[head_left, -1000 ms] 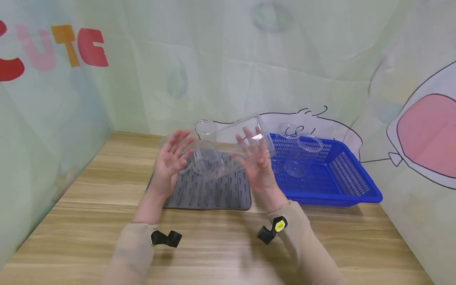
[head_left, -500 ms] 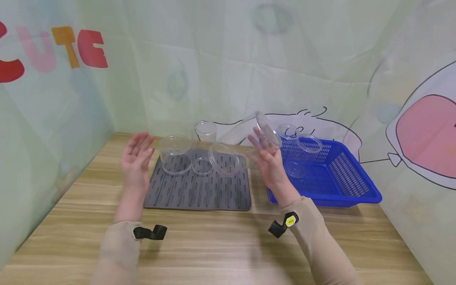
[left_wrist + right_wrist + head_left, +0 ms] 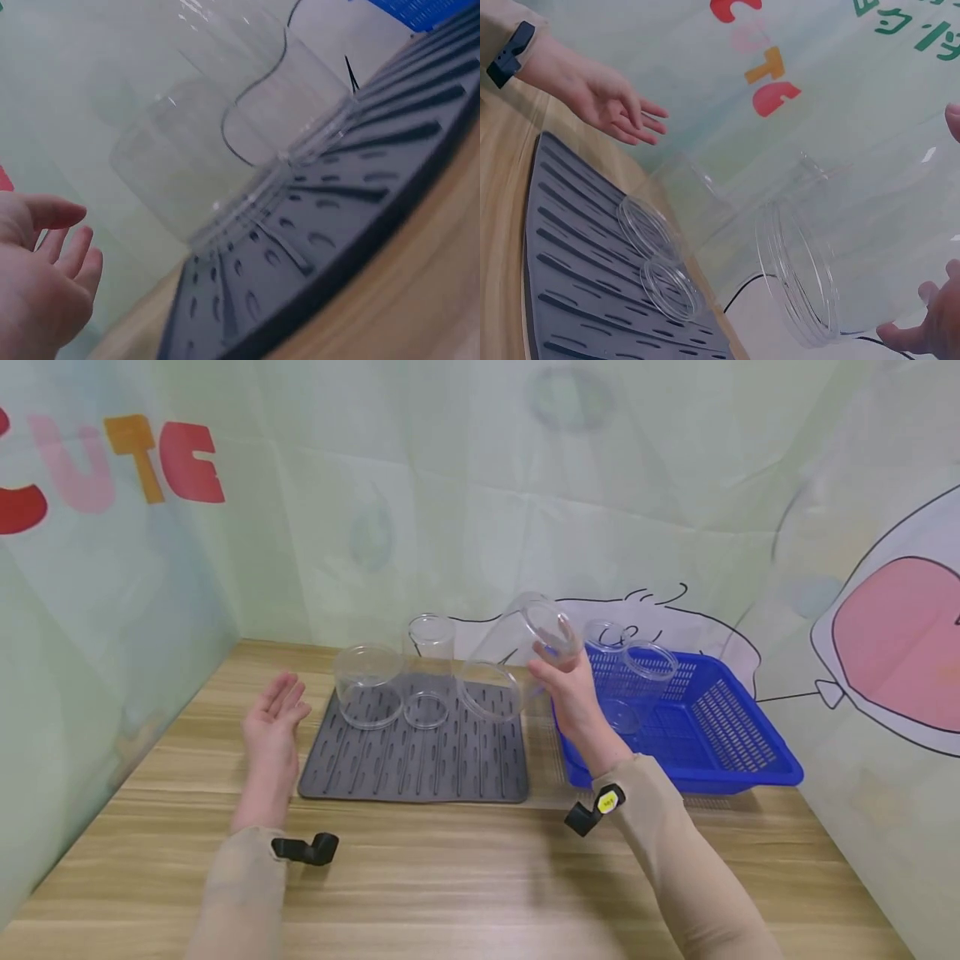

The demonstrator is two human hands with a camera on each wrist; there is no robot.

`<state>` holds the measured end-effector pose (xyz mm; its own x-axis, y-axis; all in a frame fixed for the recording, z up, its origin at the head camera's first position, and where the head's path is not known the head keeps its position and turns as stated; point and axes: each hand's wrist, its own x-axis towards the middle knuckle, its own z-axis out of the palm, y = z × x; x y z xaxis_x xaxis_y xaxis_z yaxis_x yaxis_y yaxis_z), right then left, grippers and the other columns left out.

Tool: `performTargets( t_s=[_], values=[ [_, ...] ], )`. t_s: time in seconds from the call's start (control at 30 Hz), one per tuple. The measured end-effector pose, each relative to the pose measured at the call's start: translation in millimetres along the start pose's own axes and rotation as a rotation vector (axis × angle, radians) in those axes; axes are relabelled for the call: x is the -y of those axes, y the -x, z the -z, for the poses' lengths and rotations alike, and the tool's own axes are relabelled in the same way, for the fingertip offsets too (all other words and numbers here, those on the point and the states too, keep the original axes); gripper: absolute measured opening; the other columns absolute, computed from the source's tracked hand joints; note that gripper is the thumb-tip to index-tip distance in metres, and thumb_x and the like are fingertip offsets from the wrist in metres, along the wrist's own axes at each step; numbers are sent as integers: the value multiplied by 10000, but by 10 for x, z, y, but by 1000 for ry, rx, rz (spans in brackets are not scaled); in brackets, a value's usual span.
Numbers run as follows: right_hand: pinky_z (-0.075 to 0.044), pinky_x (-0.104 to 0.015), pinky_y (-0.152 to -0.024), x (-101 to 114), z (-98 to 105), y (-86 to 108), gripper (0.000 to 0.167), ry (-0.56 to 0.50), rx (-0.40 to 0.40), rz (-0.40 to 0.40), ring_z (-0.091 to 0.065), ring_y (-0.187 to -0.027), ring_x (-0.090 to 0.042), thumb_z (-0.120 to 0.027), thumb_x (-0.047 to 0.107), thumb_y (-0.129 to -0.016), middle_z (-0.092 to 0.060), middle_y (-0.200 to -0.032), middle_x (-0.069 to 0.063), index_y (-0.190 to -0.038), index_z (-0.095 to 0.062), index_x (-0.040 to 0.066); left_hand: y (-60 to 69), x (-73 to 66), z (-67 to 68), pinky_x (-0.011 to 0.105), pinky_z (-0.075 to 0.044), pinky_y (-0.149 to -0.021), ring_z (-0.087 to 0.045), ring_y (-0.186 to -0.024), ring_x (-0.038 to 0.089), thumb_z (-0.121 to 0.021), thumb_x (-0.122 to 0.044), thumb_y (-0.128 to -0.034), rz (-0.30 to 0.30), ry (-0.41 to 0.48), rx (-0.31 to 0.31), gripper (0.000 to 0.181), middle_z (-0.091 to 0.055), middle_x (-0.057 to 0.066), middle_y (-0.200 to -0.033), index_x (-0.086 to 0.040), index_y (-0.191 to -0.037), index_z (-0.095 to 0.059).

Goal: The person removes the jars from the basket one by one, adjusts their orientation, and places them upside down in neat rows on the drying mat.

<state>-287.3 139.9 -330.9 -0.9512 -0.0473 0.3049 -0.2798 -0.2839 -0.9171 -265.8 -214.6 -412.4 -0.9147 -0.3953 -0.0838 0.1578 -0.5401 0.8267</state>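
Note:
My right hand (image 3: 576, 697) grips a large clear jar (image 3: 501, 642) near its upper right end. The jar hangs tilted above the right part of a grey ridged mat (image 3: 420, 770). In the right wrist view its ringed end (image 3: 799, 274) faces the mat, with fingertips (image 3: 941, 319) on its side. On the mat's back left stand a wide clear jar (image 3: 369, 687) and a narrower, taller one (image 3: 430, 656) beside it. My left hand (image 3: 272, 722) is held left of the mat, fingers relaxed, touching nothing.
A blue slotted basket (image 3: 675, 779) stands to the right, with clear jars (image 3: 647, 687) inside at its left end. A printed cloth wall (image 3: 480, 510) rises directly behind the wooden table (image 3: 450, 868), and cloth also closes both sides.
My left hand has drawn away to the left. The right hand has moved right, its fingers closing on the jar. The held jar has swung steeper and shifted right.

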Motion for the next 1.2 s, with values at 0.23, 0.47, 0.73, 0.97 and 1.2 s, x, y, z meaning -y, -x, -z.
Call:
performTargets(
  t_s=[0.23, 0.47, 0.73, 0.97, 1.2],
  values=[
    [-399, -381, -1111, -84, -48, -112, 862, 120, -77, -41, -381, -1382, -333, -654, -58, -792, -358, -1513, -197, -1534, -244, 100, -74, 124, 162, 228, -294, -1187, -279, -1479, 168, -398, 166, -938, 94, -145, 25, 654, -270, 78, -1608, -80, -1532, -276],
    [-343, -430, -1176, -206, -132, -203, 956, 251, -136, -101, -342, -1404, -297, -760, -1, -776, -359, -1538, -106, -1548, -215, 149, -96, 201, 223, 221, -298, -1181, -250, -1487, 168, -405, 170, -922, 123, -270, 48, 694, -226, 87, -1619, -79, -1544, -225],
    [-337, -458, -1178, -372, -228, -258, 1021, 329, -192, -135, -290, -1446, -297, -820, 94, -757, -274, -1595, -98, -1560, -196, 173, -92, 248, 247, 236, -280, -1197, -205, -1503, 203, -405, 151, -908, 174, -406, 111, 734, -154, 102, -1636, -79, -1559, -154],
    [-272, -448, -1215, -577, -304, -220, 1047, 388, -254, -136, -240, -1475, -299, -843, 159, -738, -227, -1612, -109, -1561, -196, 160, -104, 277, 270, 285, -247, -1219, -193, -1500, 262, -361, 199, -881, 179, -415, 162, 746, -130, 173, -1629, -8, -1552, -109],
    [-244, -417, -1229, -756, -327, -197, 1053, 391, -288, -102, -230, -1484, -300, -853, 165, -724, -258, -1599, -124, -1554, -206, 123, -108, 284, 284, 292, -228, -1229, -206, -1494, 275, -350, 226, -857, 194, -422, 181, 757, -155, 198, -1618, 20, -1546, -114]
  ],
)
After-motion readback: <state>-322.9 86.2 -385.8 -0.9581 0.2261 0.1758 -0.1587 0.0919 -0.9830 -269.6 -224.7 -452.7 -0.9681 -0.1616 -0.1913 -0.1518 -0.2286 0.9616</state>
